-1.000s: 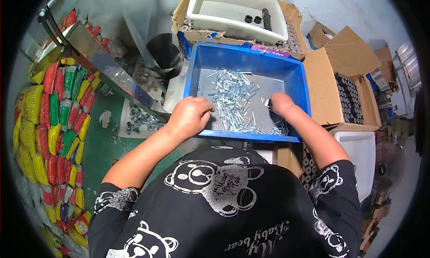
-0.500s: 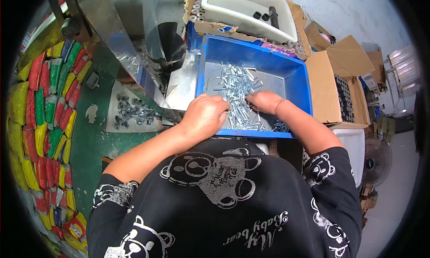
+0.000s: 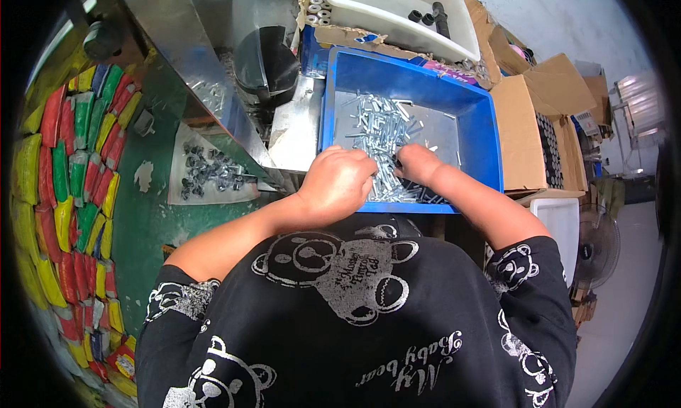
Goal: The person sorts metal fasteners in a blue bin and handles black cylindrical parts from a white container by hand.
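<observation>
A blue plastic bin [image 3: 479,128] in front of me holds a heap of short silver metal pins [image 3: 381,128]. Over its near left edge is my left hand [image 3: 336,182], its fingers curled together at the side of the heap; whatever they pinch is hidden. My right hand [image 3: 420,165] reaches in from the right, fingertips bent down among the pins and closed, with their grip out of sight. Some darker small metal parts [image 3: 424,195] lie in the bin's near part, partly under my right forearm.
Behind the bin stands a white tub [image 3: 397,25] with black fittings. An open carton [image 3: 521,135] of round parts is on the right. To the left are a metal sheet [image 3: 213,89], a mat with dark parts [image 3: 213,174] and stacked colourful packets [image 3: 71,195].
The whole view has shifted a little, so the bin sits slightly further right. My right hand is a bit nearer my left hand, still at the pins.
</observation>
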A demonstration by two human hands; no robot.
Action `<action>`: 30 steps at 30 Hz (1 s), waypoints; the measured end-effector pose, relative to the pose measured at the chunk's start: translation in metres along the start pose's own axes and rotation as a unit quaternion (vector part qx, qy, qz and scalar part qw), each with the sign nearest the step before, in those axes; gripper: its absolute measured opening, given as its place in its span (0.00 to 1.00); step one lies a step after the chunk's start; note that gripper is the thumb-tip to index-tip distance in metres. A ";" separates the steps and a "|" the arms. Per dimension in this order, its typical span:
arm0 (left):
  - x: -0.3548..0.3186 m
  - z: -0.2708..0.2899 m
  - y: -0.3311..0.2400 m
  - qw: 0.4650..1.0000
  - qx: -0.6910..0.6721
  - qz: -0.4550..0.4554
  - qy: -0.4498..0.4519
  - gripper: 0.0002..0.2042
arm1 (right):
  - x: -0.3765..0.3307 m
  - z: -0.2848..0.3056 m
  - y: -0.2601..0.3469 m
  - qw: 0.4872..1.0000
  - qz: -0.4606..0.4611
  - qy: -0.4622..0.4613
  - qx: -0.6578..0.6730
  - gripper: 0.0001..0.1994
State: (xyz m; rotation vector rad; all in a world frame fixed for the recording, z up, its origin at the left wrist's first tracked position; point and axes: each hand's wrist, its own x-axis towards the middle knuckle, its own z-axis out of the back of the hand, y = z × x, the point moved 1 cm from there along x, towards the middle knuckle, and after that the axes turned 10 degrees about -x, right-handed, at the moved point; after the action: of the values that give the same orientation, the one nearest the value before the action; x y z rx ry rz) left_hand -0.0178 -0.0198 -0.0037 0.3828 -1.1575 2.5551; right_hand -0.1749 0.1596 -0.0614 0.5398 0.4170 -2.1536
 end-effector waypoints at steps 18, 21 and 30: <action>0.002 0.000 0.001 1.000 -0.005 -0.011 -0.005 0.04 | -0.009 0.011 -0.008 0.998 -0.041 0.035 0.028 0.12; 0.003 0.000 0.001 1.000 -0.003 -0.016 -0.002 0.04 | -0.012 0.012 0.002 0.998 0.002 0.062 0.013 0.12; 0.002 0.000 0.001 1.000 -0.011 -0.011 -0.013 0.04 | -0.007 0.009 -0.005 0.998 -0.005 0.047 -0.043 0.13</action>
State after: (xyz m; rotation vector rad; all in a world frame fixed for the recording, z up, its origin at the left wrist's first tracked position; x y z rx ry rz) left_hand -0.0201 -0.0201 -0.0038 0.4224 -1.1826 2.5232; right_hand -0.1771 0.1627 -0.0501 0.5913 0.5631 -2.1154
